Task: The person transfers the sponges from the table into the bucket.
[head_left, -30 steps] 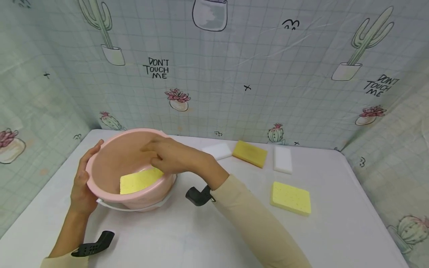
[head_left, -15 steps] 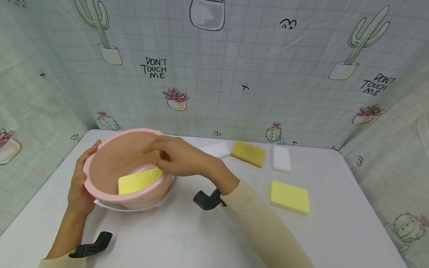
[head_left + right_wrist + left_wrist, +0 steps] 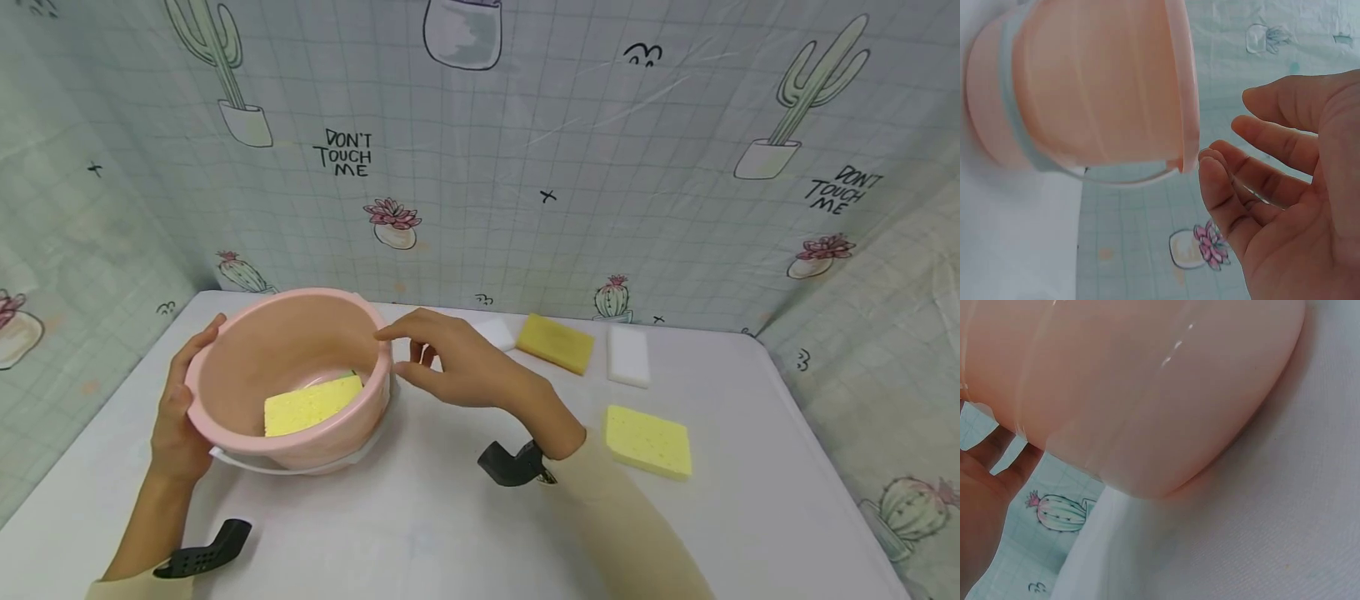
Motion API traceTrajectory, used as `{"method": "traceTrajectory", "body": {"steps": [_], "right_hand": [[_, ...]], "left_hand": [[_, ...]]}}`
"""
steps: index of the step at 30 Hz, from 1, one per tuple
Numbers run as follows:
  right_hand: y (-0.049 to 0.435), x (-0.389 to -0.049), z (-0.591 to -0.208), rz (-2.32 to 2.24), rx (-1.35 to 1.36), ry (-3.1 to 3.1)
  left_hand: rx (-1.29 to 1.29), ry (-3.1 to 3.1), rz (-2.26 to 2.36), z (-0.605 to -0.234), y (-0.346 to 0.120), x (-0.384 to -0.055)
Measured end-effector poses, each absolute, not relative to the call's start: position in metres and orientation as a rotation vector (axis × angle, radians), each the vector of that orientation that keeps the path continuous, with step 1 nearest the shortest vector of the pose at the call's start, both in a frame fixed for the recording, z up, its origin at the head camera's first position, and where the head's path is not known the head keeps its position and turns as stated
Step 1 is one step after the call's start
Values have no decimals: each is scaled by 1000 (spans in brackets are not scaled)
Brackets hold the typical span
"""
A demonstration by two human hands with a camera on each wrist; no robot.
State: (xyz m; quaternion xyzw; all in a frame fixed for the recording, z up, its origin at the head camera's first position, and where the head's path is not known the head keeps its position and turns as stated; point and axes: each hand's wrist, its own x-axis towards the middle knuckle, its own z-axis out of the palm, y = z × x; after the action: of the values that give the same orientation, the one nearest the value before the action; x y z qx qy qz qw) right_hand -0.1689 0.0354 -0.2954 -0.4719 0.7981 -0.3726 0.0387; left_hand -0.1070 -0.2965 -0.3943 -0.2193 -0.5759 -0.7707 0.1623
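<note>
A pink bucket [image 3: 288, 329] with a white handle [image 3: 300, 469] stands at the left of the table. Inside it lies a light yellow sponge [image 3: 311, 406], with a small green bit showing at its far edge. My left hand [image 3: 180, 408] holds the bucket's left side, its fingers lying along the outer wall below the rim. Just off the right side of the rim is my right hand [image 3: 468, 358], loosely bent with nothing in it. In the right wrist view its fingertips [image 3: 1213, 172] are right by the rim, and the palm shows bare.
Right of the bucket, a white sponge [image 3: 497, 332], partly behind my right hand, a darker yellow sponge [image 3: 555, 343] and another white sponge [image 3: 628, 356] lie along the back. A light yellow sponge [image 3: 647, 442] lies nearer. A patterned curtain [image 3: 480, 167] surrounds the table [image 3: 750, 467].
My right hand has come up out of the bucket and moved right, past the rim. The sponge stays inside. My left hand keeps its hold on the bucket.
</note>
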Motion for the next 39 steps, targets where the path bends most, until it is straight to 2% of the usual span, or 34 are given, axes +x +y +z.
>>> {"method": "traceTrajectory", "body": {"steps": [21, 39], "right_hand": [[141, -153, -345, -1315, -1198, 2632], [244, -131, -385, -1177, -910, 2869]], "left_hand": [[-617, -1645, -2225, -392, -297, -107], [-586, -1646, -2231, -390, -295, -107]]}}
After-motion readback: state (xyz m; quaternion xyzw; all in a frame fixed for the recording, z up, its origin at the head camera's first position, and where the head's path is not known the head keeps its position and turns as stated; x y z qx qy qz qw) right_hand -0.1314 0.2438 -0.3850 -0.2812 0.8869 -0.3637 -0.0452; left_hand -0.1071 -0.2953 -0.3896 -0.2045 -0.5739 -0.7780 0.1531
